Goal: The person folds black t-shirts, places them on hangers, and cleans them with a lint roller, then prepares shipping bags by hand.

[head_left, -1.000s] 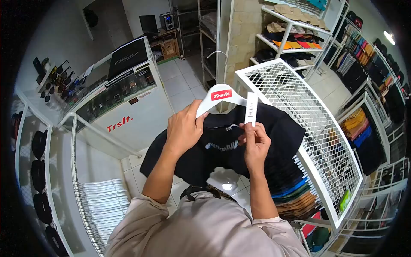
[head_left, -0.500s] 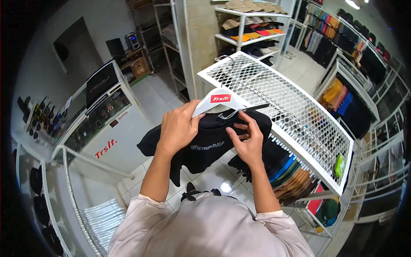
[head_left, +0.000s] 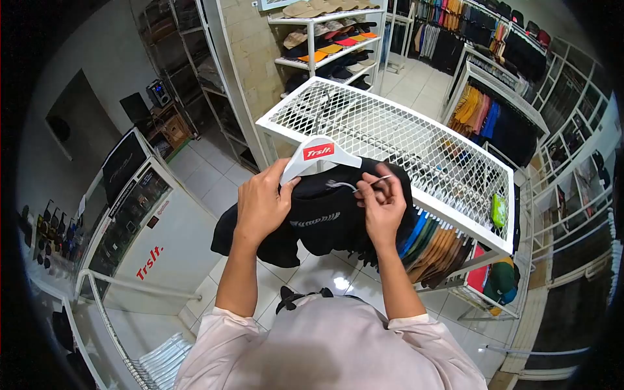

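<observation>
A black T-shirt [head_left: 315,231] with pale lettering across the chest hangs on a white hanger [head_left: 298,164] that bears a red Trslt. label. My left hand [head_left: 263,201] is closed around the hanger's left arm, at the shirt's shoulder. Near the right side of the collar, my right hand [head_left: 385,203] pinches a thin hang tag [head_left: 377,180], seen nearly edge-on. A grey string [head_left: 341,185] runs from the tag toward the neckline. Motion blurs the upper fingers of that hand slightly.
Just beyond the shirt stands a white mesh-topped rack [head_left: 390,120] with clothes [head_left: 435,250] hung beneath it. A green packet [head_left: 498,210] lies on its right end. Cap shelves [head_left: 325,58] stand behind, and a white counter [head_left: 166,240] is at left.
My view has turned to the right. My right hand has closed on the tag, and its string now stretches from the collar to my fingers. My left hand keeps its hold on the hanger.
</observation>
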`<control>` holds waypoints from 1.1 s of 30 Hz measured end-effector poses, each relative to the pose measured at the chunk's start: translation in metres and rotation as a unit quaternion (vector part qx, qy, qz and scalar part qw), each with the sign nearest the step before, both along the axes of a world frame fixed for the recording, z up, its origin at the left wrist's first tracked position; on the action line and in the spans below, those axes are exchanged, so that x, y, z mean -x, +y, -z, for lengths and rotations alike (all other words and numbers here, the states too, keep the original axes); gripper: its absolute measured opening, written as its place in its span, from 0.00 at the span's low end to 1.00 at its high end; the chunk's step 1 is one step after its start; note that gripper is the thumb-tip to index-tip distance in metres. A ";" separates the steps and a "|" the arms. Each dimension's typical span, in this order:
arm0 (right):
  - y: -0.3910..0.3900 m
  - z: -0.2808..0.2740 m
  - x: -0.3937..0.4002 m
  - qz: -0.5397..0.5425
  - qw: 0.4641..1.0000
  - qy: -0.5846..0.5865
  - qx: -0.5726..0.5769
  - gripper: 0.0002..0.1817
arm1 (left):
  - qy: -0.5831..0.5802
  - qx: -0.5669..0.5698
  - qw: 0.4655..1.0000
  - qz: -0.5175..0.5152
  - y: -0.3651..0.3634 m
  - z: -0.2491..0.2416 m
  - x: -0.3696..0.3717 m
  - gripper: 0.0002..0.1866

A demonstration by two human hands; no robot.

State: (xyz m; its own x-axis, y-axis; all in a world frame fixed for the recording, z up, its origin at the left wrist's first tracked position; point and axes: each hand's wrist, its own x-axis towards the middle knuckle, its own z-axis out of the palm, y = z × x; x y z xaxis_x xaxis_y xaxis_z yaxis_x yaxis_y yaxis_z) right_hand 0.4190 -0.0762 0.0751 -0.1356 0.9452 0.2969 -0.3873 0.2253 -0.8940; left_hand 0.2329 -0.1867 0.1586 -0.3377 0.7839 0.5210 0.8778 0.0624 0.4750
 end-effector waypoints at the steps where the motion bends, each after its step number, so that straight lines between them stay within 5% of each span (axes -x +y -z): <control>1: -0.006 0.000 -0.001 -0.010 0.998 -0.013 -0.065 0.18 | -0.003 0.001 1.000 -0.001 0.001 0.001 -0.001 0.15; 4: -0.015 -0.004 0.006 -0.015 0.977 -0.097 -0.189 0.10 | -0.011 0.006 1.000 0.014 0.000 0.000 -0.005 0.15; 8: -0.003 -0.008 0.009 -0.058 0.909 -0.230 -0.342 0.14 | -0.004 0.035 0.999 0.029 0.001 -0.004 -0.011 0.15; 10: -0.007 -0.009 0.008 0.000 0.798 -0.462 -0.387 0.12 | -0.004 0.030 0.999 0.030 0.000 -0.004 -0.013 0.15; 15: -0.025 -0.012 -0.004 0.065 0.806 -0.437 -0.394 0.12 | 0.013 0.017 1.000 0.019 0.001 -0.002 -0.009 0.16; 19: -0.025 -0.028 -0.036 0.090 0.887 -0.364 -0.271 0.13 | 0.011 0.010 0.999 0.040 0.001 -0.007 -0.010 0.16; 21: -0.010 -0.035 -0.048 0.239 0.816 -0.375 -0.369 0.22 | 0.019 0.016 0.997 0.073 0.004 -0.010 -0.011 0.16; 24: 0.012 -0.036 -0.075 0.251 0.754 -0.459 -0.398 0.33 | 0.017 0.018 0.992 0.126 0.011 -0.014 -0.015 0.17; 28: 0.031 -0.031 -0.117 0.168 0.794 -0.453 -0.369 0.17 | -0.008 0.031 0.986 0.166 0.030 -0.018 -0.026 0.17; 30: 0.024 -0.035 -0.134 0.182 0.789 -0.465 -0.359 0.17 | 0.123 -0.088 0.957 0.250 0.046 -0.019 -0.036 0.20; 31: 0.019 -0.035 -0.143 0.185 0.786 -0.474 -0.351 0.17 | 0.116 -0.084 0.957 0.253 0.052 -0.023 -0.051 0.21; 33: 0.017 -0.032 -0.157 0.205 0.785 -0.473 -0.345 0.18 | -0.125 0.003 0.939 0.322 0.071 -0.023 -0.086 0.19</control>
State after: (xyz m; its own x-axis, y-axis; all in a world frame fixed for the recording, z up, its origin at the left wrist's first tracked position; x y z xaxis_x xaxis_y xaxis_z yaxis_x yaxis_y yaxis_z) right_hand 0.5755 -0.0590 0.1072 -0.3306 0.6258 0.7065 0.6070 0.7142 -0.3485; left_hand 0.3185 -0.1159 0.1817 0.0954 0.8699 0.4839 0.5962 -0.4392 0.6720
